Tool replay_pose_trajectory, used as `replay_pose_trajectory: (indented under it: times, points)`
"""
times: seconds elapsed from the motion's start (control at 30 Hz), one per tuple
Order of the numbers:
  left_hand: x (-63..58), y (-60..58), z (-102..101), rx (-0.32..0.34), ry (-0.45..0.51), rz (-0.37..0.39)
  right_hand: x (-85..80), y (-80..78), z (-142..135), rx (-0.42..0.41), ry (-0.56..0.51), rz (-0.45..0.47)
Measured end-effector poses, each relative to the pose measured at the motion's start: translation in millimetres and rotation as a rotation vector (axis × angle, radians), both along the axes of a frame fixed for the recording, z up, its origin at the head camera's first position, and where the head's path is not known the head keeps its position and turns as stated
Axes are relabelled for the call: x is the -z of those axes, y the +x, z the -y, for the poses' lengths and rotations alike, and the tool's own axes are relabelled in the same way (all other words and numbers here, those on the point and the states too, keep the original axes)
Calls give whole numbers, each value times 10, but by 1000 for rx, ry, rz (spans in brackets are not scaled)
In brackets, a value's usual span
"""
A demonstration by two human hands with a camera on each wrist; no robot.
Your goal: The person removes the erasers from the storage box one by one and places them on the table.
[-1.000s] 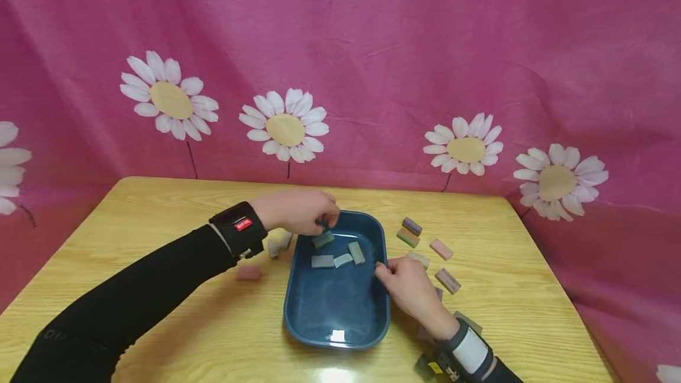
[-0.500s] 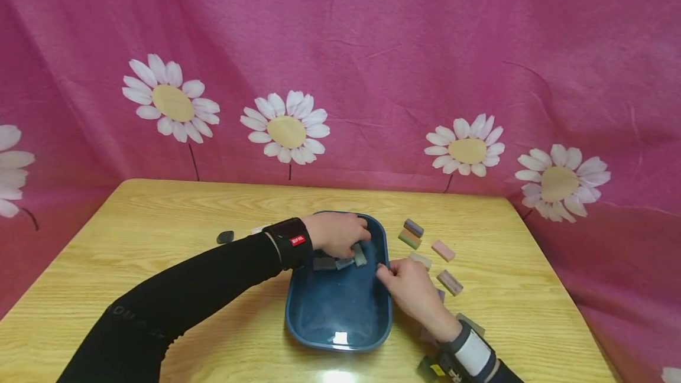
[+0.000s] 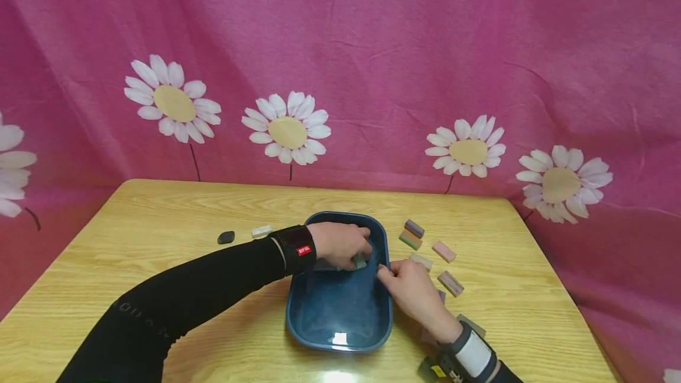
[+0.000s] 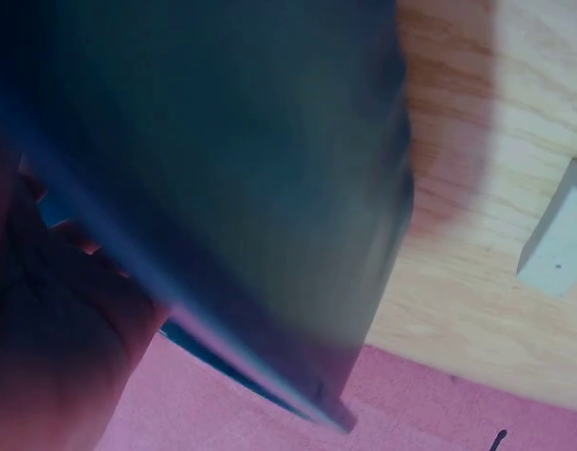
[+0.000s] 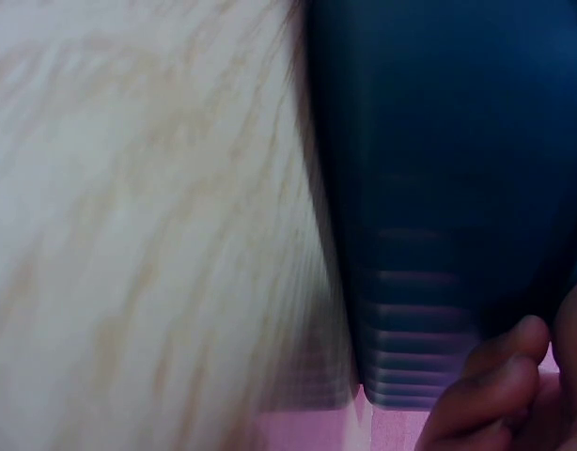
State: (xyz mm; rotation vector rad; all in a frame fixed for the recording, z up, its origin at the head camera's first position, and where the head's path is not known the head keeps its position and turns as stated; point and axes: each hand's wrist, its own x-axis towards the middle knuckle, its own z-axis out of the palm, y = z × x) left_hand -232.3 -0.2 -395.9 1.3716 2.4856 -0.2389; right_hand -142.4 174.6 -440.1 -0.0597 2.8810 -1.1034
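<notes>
A deep dark-blue tray (image 3: 340,306) stands mid-table, with several small pale blocks in its far half. My left hand (image 3: 340,243) reaches over its left rim, fingers bent down inside and pinching a pale green block (image 3: 360,261). The hand covers most of the other blocks there. My right hand (image 3: 412,288) grips the right rim, thumb over the edge and fingers outside. The left wrist view has the tray wall (image 4: 241,188) in close-up, with part of the left palm (image 4: 63,319) beside the rim. Curled right fingertips (image 5: 500,376) lie against the tray side in the right wrist view.
Right of the tray lie several small blocks, among them a purple one (image 3: 414,229), a pink one (image 3: 444,251) and a brownish one (image 3: 450,283). On the left are a dark stone-like piece (image 3: 226,237) and a white block (image 3: 262,231). A pink flowered cloth (image 3: 367,64) hangs behind the table.
My left hand has moved right from the tray's far left rim, where it held a small dark piece, and down onto the blocks inside. My right hand has stayed on the rim.
</notes>
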Motion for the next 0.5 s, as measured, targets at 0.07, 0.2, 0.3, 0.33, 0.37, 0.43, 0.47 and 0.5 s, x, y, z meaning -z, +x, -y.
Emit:
replay_pose_trajectory:
  times: [0.07,0.2,0.3,0.33,0.37,0.43,0.47,0.5]
  points:
    - [18,7,5,7,18,0,-1,3,-3,2,0,4]
    - [59,20,7,1,58,12,-5,4,-9,2,4,3]
    - [91,39,-2,-10,71,9,-9,1,-12,5,8,0]
    - [101,45,-5,-15,71,7,-9,0,-13,5,9,1]
    - [107,54,-7,-19,71,10,-10,1,-12,4,8,1]
    - [124,64,-8,-25,75,16,-7,2,-14,3,6,4]
    - [128,69,-5,-28,76,21,-4,3,-16,3,5,5]
    - [134,72,-3,-31,80,27,0,3,-18,2,4,5]
